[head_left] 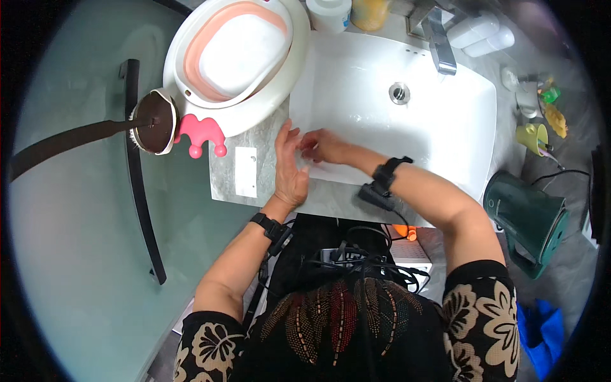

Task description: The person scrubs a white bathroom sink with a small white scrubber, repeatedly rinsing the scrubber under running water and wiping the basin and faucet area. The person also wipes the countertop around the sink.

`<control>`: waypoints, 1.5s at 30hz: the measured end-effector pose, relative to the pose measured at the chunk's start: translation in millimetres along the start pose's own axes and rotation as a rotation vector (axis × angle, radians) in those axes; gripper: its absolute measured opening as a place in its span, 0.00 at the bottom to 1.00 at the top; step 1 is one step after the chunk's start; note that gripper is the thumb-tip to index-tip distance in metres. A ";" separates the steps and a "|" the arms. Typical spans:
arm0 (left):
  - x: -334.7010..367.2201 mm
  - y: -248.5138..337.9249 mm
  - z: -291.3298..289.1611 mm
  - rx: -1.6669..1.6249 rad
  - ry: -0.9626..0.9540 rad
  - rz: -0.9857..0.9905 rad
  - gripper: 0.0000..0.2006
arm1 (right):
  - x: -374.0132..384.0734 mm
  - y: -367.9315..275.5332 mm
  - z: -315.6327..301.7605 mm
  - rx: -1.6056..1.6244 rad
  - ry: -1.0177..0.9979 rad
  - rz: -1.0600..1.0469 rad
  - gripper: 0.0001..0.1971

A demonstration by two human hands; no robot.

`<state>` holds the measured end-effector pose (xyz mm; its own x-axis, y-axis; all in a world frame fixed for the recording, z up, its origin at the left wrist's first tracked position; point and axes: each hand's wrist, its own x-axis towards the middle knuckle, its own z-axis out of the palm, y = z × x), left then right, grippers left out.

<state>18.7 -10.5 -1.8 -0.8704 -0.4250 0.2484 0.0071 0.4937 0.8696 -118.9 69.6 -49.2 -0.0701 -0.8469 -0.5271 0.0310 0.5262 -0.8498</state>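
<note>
My left hand (pixel 291 170) is at the near left corner of a white sink (pixel 350 83). Its fingers stretch up and away from me, the thumb standing apart, and nothing shows in it. Close beside its palm is my right hand (pixel 326 146), over the sink's near edge, with bent fingers drawn together and pointing left. Whether anything small is between those fingers is hidden. Black straps with small devices circle both wrists. A white card (pixel 245 172) lies on the grey counter (pixel 280 208) just left of my left hand.
Left of the sink are stacked basins (pixel 299 63), a pink crown-shaped piece (pixel 202 134) and a brown long-handled brush (pixel 154 121). A faucet (pixel 439 41) rises behind the sink. A dark green kettle-like appliance (pixel 525 213) is at right. A glass door handle (pixel 137 172) stands left.
</note>
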 end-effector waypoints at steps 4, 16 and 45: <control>-0.4 -1.1 2.6 -0.067 0.056 -0.034 0.28 | -4.0 40.7 -3.0 -0.595 0.127 -0.330 0.06; 2.3 3.5 3.6 -0.351 0.202 -0.140 0.35 | -36.8 -31.4 27.9 -0.180 0.144 -0.293 0.08; 6.1 11.7 6.5 0.080 -0.017 -0.049 0.33 | -283.9 99.6 -100.9 -0.514 0.452 0.431 0.08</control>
<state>10.4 -2.4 7.1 -0.8772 -0.4374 0.1982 -0.0745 0.5317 0.8436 -196.5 370.2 16.8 -0.5567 -0.5067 -0.6583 -0.3072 0.8618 -0.4035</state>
